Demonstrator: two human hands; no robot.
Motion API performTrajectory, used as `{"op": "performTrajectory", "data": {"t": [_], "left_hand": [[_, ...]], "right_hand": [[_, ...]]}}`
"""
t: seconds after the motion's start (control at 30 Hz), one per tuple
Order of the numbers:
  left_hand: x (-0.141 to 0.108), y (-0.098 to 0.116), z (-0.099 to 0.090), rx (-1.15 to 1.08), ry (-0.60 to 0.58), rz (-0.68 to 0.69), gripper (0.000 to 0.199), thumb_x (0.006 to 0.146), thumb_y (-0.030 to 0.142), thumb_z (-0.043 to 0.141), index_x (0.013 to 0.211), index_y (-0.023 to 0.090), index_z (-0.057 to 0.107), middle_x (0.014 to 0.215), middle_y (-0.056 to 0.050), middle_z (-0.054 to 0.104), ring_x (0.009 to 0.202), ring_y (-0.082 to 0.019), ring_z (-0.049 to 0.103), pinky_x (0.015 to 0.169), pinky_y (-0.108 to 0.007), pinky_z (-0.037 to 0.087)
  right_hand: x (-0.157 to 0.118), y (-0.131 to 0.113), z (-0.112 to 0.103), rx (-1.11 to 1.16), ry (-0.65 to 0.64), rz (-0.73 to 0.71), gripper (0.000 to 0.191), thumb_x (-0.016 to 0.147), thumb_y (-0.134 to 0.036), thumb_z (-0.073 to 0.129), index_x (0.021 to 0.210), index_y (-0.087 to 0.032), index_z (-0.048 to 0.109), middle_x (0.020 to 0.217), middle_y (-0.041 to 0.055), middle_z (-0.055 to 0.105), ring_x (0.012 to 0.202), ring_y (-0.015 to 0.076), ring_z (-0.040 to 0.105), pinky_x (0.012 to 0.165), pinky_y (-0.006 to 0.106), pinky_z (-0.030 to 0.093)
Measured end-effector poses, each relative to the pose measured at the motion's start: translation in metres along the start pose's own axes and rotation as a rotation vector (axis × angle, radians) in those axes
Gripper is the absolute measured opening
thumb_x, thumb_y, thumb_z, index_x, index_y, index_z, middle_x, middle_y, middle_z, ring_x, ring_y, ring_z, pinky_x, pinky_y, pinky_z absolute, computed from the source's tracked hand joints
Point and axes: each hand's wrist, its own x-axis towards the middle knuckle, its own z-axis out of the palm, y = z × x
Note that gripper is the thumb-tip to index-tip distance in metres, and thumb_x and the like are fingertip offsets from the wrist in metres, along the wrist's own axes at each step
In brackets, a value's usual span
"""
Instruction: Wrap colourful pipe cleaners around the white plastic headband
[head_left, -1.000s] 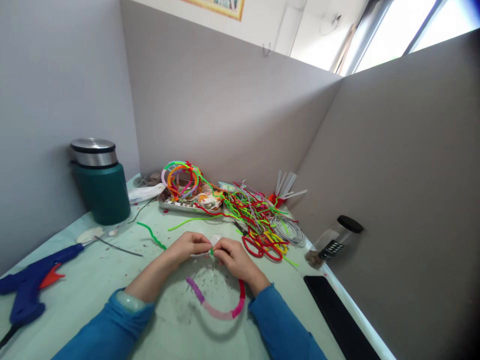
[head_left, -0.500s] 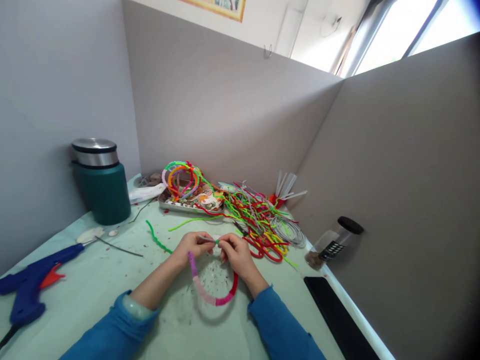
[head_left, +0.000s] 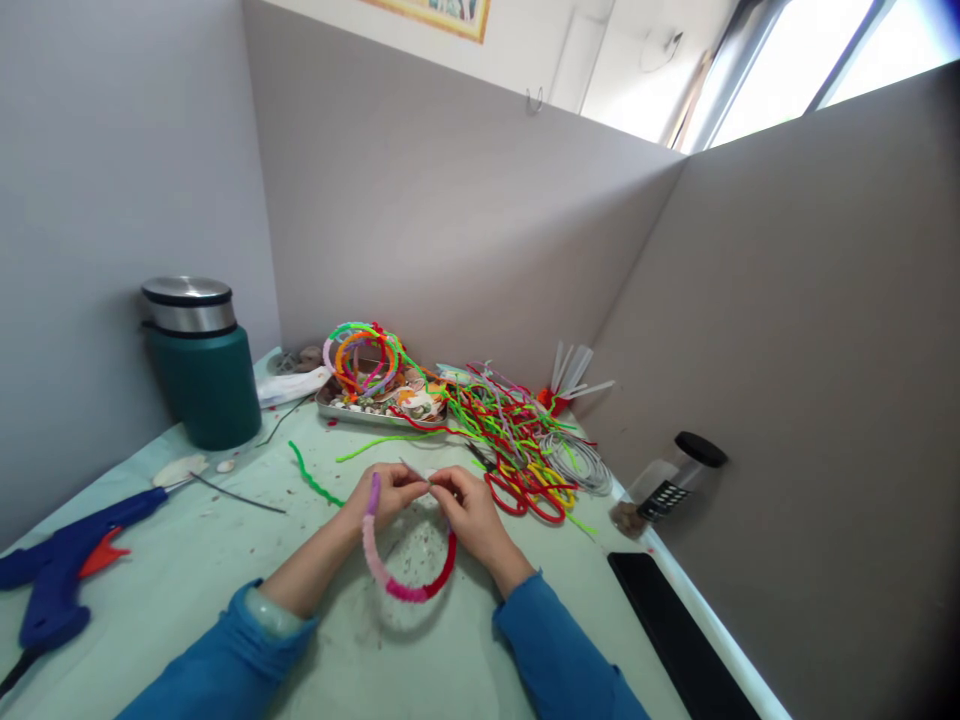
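A wire ring [head_left: 406, 592] wrapped in purple, pale pink, magenta and red pipe cleaner hangs below my fingers, above the table. My left hand [head_left: 388, 494] is closed in a pinch on its upper part, where a bit of bare grey wire shows. My right hand [head_left: 469, 505] pinches the ring right beside it, thumbs and fingertips of both hands meeting. Any pipe cleaner end between the fingertips is hidden. A loose green pipe cleaner [head_left: 311, 477] lies left of my left hand. Red-handled scissors [head_left: 508, 494] rest beyond my right hand.
A blue glue gun [head_left: 82, 550] lies at the left, with a green thermos [head_left: 204, 385] behind it. Farther back are a metal tray [head_left: 367, 414] of shells and a pile of pipe cleaners [head_left: 502, 415]. A clear jar [head_left: 667, 485] and a black slab [head_left: 675, 630] are at the right.
The ring has swung a little to the left and up. My fingertips have come together, and the green bit that showed between them is now hidden.
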Motion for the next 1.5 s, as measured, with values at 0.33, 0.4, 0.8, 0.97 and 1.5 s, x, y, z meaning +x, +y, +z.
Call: {"op": "performTrajectory", "data": {"t": [0.33,0.4,0.8,0.97,1.5], "left_hand": [[0.000,-0.001,-0.001,0.039,-0.073,0.000,0.035,0.068,0.042,0.055,0.072,0.010,0.068,0.053,0.000,0.058,0.049,-0.011,0.047,0.047,-0.021,0.033],[0.000,-0.002,0.001,0.058,-0.064,0.016,0.034,0.069,0.041,0.054,0.073,0.010,0.068,0.057,-0.001,0.061,0.052,-0.013,0.050,0.049,-0.022,0.035],[-0.008,-0.001,-0.006,0.522,0.062,0.374,0.018,0.077,0.026,0.052,0.082,0.021,0.068,0.078,-0.003,0.062,0.069,-0.013,0.056,0.063,-0.021,0.039],[-0.012,0.004,-0.008,0.668,0.142,0.470,0.024,0.083,0.029,0.046,0.085,0.024,0.069,0.073,-0.002,0.057,0.067,-0.012,0.054,0.059,-0.020,0.035],[-0.012,0.008,-0.009,0.778,0.097,0.718,0.028,0.087,0.028,0.041,0.081,0.023,0.068,0.064,-0.003,0.057,0.074,-0.015,0.046,0.064,-0.024,0.034]], "right_hand": [[0.001,0.002,0.001,-0.113,0.014,-0.002,0.012,0.082,-0.020,0.046,0.082,-0.017,0.057,0.080,0.0039,0.060,0.077,0.0154,0.053,0.068,0.026,0.040],[0.001,0.002,0.001,-0.138,0.036,-0.012,0.011,0.083,-0.020,0.046,0.081,-0.017,0.056,0.080,0.0040,0.059,0.076,0.0155,0.053,0.068,0.026,0.040],[0.003,0.013,0.001,-0.156,0.078,0.093,0.012,0.079,-0.020,0.047,0.076,-0.018,0.058,0.076,0.0028,0.061,0.074,0.0156,0.054,0.065,0.026,0.039],[0.004,0.012,0.000,-0.118,0.073,0.130,0.011,0.078,-0.022,0.049,0.075,-0.018,0.059,0.074,0.0020,0.061,0.072,0.0153,0.054,0.063,0.025,0.040],[0.000,0.013,0.000,-0.168,-0.083,0.040,0.010,0.077,-0.015,0.051,0.072,-0.018,0.059,0.069,-0.0004,0.060,0.065,0.0125,0.052,0.060,0.022,0.038]]}}
